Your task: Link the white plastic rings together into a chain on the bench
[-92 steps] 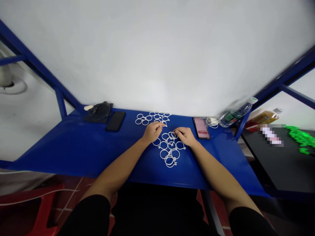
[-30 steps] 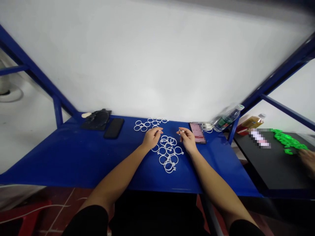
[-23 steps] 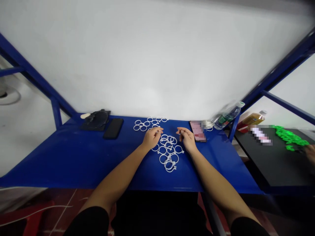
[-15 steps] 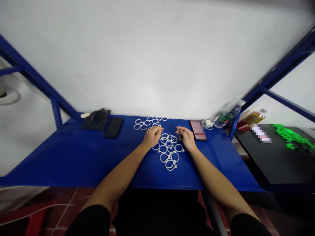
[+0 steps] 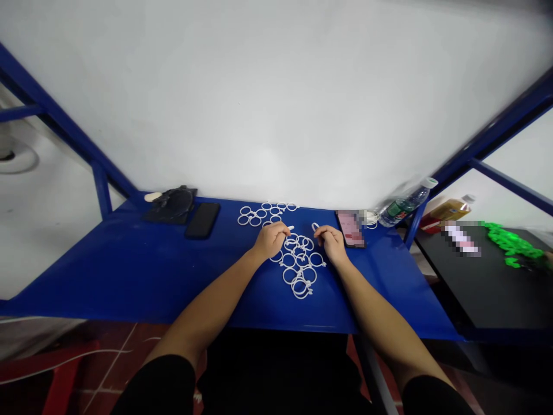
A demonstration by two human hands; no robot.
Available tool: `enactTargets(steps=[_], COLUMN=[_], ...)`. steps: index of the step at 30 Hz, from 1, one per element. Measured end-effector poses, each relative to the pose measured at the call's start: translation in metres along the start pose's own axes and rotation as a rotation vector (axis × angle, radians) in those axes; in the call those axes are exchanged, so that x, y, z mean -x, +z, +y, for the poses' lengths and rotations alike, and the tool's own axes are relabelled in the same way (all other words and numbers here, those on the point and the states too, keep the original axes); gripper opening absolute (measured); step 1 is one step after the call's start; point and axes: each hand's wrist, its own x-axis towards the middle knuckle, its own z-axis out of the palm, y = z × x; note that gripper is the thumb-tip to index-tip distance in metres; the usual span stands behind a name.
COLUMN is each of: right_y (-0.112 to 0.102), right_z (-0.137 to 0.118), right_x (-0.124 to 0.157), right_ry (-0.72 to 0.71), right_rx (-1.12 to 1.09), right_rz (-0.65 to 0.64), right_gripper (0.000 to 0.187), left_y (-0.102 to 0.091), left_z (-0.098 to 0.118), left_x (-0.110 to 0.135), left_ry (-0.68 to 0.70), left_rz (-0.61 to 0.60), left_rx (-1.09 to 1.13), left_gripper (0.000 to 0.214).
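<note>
Several white plastic rings lie in a cluster on the blue table between my hands. My left hand rests at the cluster's far left edge, fingers curled in a pinch on a small white piece at its fingertips. My right hand sits at the cluster's far right edge, fingers closed, pinching a small white ring that sticks up above them. A second group of white rings lies near the wall, beyond my left hand.
A black phone and a dark pouch lie at the back left. A lit phone and a plastic water bottle are at the back right. A black table with green pieces stands to the right.
Both hands stayed at the ring cluster. The right hand now holds a small ring raised above its fingers, and the left hand has a white piece at its fingertips. The view shifted slightly.
</note>
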Motion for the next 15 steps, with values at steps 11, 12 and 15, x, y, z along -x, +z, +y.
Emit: enactTargets(steps=[11,12,15], right_y=[0.0035,0.0037,0.0043], right_z=[-0.0021,-0.002,-0.0017], right_x=[0.0071,0.008,0.0096], right_ry=[-0.073,-0.088,-0.131], right_rx=[0.173,0.219,0.296], right_rz=[-0.071,-0.09,-0.126], right_gripper=[0.027,0.028,0.029], left_y=[-0.0034,-0.0036,-0.0039], left_z=[0.0022,0.0022,0.0023], left_x=[0.0,-0.0001,-0.0004], left_ry=[-0.069,-0.069,-0.072], left_rz=[-0.07,-0.065,-0.05], left_rx=[-0.104,-0.106,-0.099], left_gripper=[0.029,0.029,0.03])
